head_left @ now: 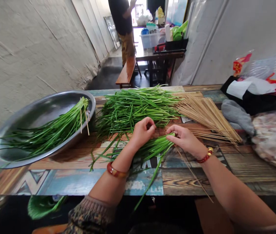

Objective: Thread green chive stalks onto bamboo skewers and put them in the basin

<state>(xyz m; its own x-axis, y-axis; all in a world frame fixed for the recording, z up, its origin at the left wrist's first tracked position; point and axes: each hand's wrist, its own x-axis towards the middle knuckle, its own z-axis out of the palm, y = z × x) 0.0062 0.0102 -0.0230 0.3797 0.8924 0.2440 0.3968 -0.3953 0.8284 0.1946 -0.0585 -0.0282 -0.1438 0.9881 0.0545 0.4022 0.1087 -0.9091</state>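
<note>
My right hand [183, 139] pinches the pale cut ends of a small bunch of garlic chives [156, 146], whose leaves trail left over the table. Close beside it, my left hand [144, 131] is curled with thumb and fingers together; whether anything is between them I cannot make out. A thin bamboo skewer [194, 174] slants down from below my right hand past the table's front edge. Just beyond both hands lies a big heap of garlic chives [140, 107]. A spread pile of bamboo skewers [206, 117] is to its right.
At left, a metal basin [93, 107] holds skewered chives [62, 126]. Along the right side lie a grey plastic bag [237, 115] and a bag of pale pinkish food [274, 139]. A green basket [41, 206] sits below the table [62, 182]. A person [124, 32] stands beyond, near a bench [127, 73].
</note>
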